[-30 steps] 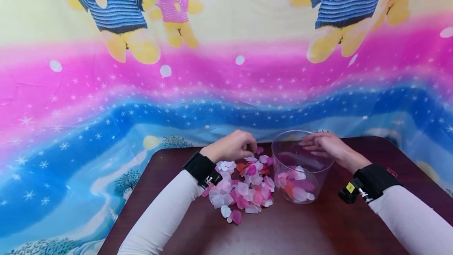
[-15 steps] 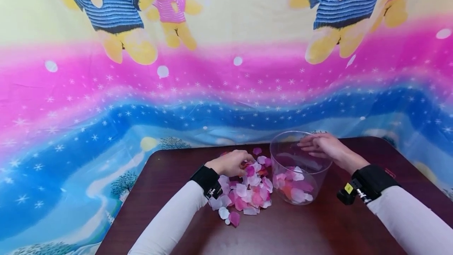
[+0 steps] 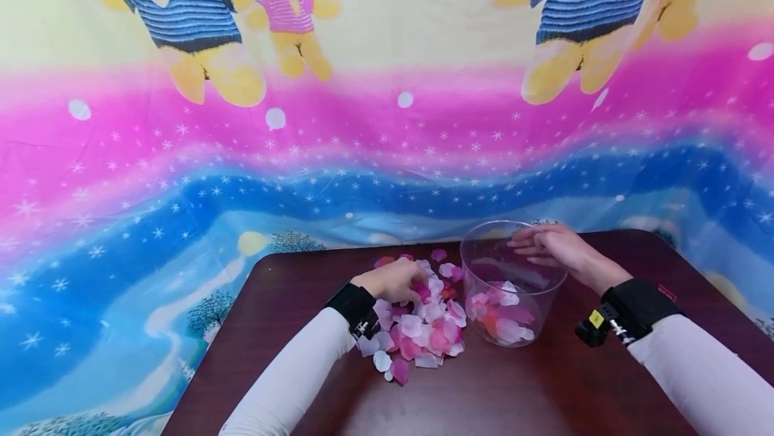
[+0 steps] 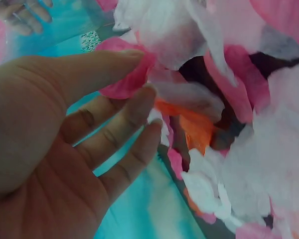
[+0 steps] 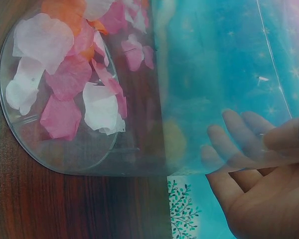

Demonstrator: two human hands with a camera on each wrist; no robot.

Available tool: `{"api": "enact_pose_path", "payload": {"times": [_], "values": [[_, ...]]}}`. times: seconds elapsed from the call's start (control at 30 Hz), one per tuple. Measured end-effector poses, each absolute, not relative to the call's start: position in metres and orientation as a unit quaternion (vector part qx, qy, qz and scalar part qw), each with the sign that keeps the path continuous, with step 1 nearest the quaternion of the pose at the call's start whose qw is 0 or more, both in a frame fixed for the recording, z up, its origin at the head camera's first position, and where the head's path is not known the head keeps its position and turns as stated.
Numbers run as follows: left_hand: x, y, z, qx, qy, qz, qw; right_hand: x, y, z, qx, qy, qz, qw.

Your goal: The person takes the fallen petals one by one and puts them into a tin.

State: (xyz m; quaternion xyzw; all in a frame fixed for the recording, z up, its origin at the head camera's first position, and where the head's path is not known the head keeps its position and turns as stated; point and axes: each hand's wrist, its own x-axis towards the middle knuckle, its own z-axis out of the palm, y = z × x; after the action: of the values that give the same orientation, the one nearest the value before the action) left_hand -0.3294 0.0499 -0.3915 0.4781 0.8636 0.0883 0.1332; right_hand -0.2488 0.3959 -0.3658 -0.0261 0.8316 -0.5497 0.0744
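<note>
Petals (image 3: 414, 328): likely pickup; left hand (image 3: 390, 280) pinches a pink one (image 4: 128, 82), right hand's (image 3: 562, 252) fingers straight at tub (image 3: 514, 293); next calls for lifting in.

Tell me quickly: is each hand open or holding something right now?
Left hand: closed, pinching a magenta petal.
Right hand: open, at the clear container.

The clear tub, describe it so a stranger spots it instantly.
On the dark table, find the loose petal pile. The tub stands just right of it, beside the right hand. Unlike the pile, it's transparent and round-rimmed, with petals inside.
</note>
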Motion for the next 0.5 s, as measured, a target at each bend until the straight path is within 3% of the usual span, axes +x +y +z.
{"api": "enact_pose_path", "payload": {"times": [0.23,0.5], "values": [[-0.326,0.032,-0.375,0.477,0.860,0.133,0.123,-0.249,0.396,-0.365,-0.034,0.833,-0.547,0.074],[-0.322,0.023,-0.338,0.502,0.850,0.148,0.065,-0.248,0.397,-0.366,-0.034,0.836,-0.543,0.072]]}}
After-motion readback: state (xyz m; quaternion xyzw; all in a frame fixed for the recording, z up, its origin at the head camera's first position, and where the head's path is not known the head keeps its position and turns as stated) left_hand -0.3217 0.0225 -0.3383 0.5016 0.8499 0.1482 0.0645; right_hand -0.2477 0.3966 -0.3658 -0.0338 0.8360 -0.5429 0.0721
